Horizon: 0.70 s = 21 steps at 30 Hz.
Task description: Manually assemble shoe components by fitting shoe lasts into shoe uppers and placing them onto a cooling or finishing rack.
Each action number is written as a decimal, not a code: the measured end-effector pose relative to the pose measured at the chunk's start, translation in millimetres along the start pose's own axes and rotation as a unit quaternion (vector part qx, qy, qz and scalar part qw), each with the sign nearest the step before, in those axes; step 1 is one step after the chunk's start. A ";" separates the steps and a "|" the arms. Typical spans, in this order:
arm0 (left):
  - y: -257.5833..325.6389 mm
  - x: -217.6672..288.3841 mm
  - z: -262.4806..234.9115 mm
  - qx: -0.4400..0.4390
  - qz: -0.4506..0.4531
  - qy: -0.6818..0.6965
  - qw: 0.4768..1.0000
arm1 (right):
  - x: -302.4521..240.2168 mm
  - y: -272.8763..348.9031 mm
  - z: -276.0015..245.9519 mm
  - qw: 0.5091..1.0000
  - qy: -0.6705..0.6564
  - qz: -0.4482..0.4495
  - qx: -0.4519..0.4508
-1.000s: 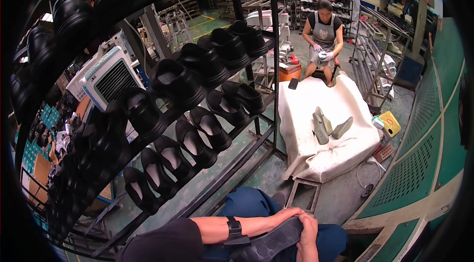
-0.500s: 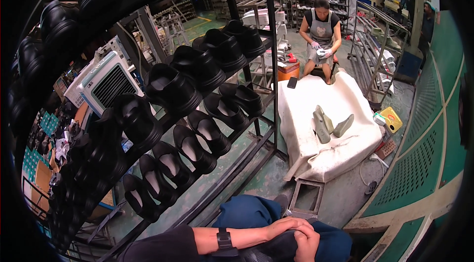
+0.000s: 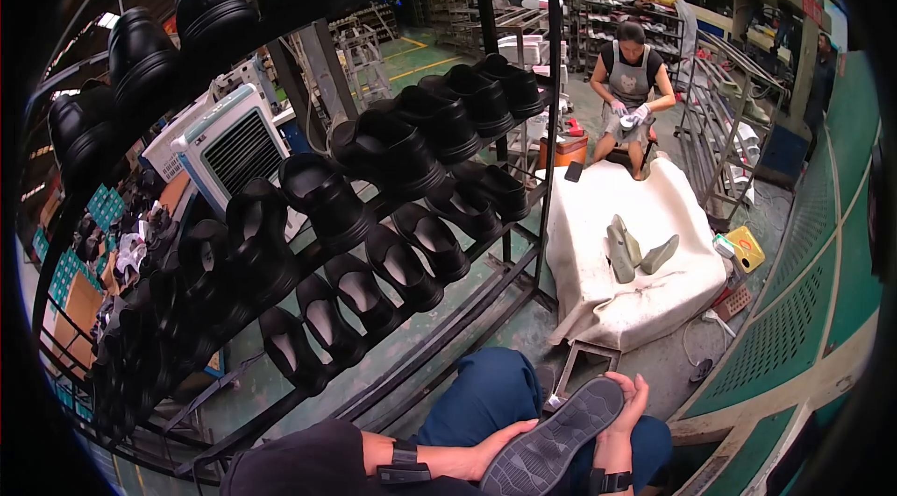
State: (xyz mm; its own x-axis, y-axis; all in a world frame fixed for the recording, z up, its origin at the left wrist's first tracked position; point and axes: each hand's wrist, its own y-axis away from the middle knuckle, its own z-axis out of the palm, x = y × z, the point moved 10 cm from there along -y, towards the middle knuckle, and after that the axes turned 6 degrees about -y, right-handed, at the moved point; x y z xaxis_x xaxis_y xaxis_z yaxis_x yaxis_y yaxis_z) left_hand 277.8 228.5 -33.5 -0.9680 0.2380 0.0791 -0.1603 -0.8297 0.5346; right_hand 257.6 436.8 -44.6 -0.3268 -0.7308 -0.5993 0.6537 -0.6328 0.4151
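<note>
A black shoe (image 3: 561,435) lies tilted over my lap, its patterned grey-black sole facing up. My left hand (image 3: 500,445) grips its lower-left end, thumb along the sole's edge and the other fingers hidden beneath. At the upper-right end my right hand (image 3: 628,403) holds the shoe from the side, its fingertips showing past the sole. The shoe's upper is out of sight under the sole.
A black rack (image 3: 551,160) with several rows of black shoes (image 3: 327,202) stands at my left. Ahead is a white-covered table (image 3: 598,216) bearing green shoe lasts (image 3: 623,248) and a phone (image 3: 574,171). A seated co-worker (image 3: 631,76) handles something white. Green panels (image 3: 785,309) line the right.
My hands, earlier together over something dark in my lap, are now apart on the shoe, whose sole has come into view. The whole view has shifted slightly, with the rack appearing further right.
</note>
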 end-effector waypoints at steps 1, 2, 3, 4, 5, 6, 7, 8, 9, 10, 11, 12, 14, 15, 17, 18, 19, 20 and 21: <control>4.0 0.9 -5.8 0.033 0.027 0.036 0.998 | -1.4 13.1 12.6 0.999 0.002 -0.046 -0.018; 6.4 -2.9 -7.0 0.030 0.031 0.036 0.998 | -5.8 22.1 20.4 0.995 0.005 -0.092 -0.035; 10.3 -6.7 -8.3 0.036 0.039 0.030 0.998 | -1.3 26.6 23.6 0.995 -0.005 -0.078 -0.056; 14.4 -9.1 -9.0 0.042 0.047 0.025 0.998 | -0.7 28.2 25.6 0.995 -0.004 -0.079 -0.058; 18.7 -13.7 -7.3 0.040 0.049 0.025 0.998 | 2.2 29.2 26.1 0.996 -0.007 -0.069 -0.047; 27.8 -11.3 -2.0 0.045 0.081 0.015 0.996 | 6.4 30.1 27.6 0.998 -0.012 -0.058 -0.037; 34.7 -6.9 -0.1 0.050 0.112 0.005 0.992 | 8.3 31.1 30.4 0.998 -0.011 -0.058 -0.039; 35.9 -7.4 -3.6 0.049 0.115 0.005 0.992 | 12.4 31.4 29.5 0.999 -0.010 -0.045 -0.025; 34.5 -9.0 -6.9 0.051 0.113 0.009 0.992 | 15.0 31.2 27.9 0.999 -0.007 -0.034 -0.010; 33.8 -10.2 -9.7 0.053 0.112 0.013 0.992 | 16.5 30.9 30.6 0.999 -0.005 -0.035 -0.012; 34.4 -11.1 -11.7 0.050 0.114 0.013 0.992 | 20.3 30.1 33.5 1.000 0.007 -0.028 -0.011; 39.5 -8.0 -3.8 0.029 0.143 -0.008 0.989 | 22.9 31.9 36.2 1.000 0.020 -0.019 -0.010; 47.0 -5.0 10.0 0.007 0.175 -0.025 0.984 | 19.6 31.2 49.7 0.999 0.020 -0.010 -0.031; 54.5 -6.7 20.5 0.001 0.153 -0.018 0.988 | 20.8 33.8 62.9 0.999 0.015 0.000 -0.051; 76.5 -12.6 39.0 0.019 0.097 0.018 0.995 | 15.0 44.3 85.5 0.998 0.007 0.006 -0.058; 78.4 -13.2 39.4 0.017 0.102 0.020 0.994 | 8.1 46.0 94.9 0.998 -0.001 0.000 -0.068; 79.3 -12.9 41.2 0.008 0.110 0.013 0.994 | 3.5 48.4 99.0 0.995 -0.001 -0.015 -0.100; 80.8 -13.2 42.9 0.000 0.118 0.005 0.993 | 5.7 42.0 86.7 0.995 0.001 -0.013 -0.104; 78.2 -13.6 45.3 -0.006 0.115 0.002 0.993 | -10.5 28.3 61.9 0.982 0.110 -0.118 -0.097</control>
State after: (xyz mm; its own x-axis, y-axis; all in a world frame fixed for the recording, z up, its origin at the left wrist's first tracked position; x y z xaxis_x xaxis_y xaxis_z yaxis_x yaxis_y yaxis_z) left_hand 287.2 183.2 45.4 -0.9799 0.0402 0.1953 0.0627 -0.8678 0.4929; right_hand 237.3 410.8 15.9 -0.3440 -0.4834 -0.8050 0.7023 -0.7015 0.1212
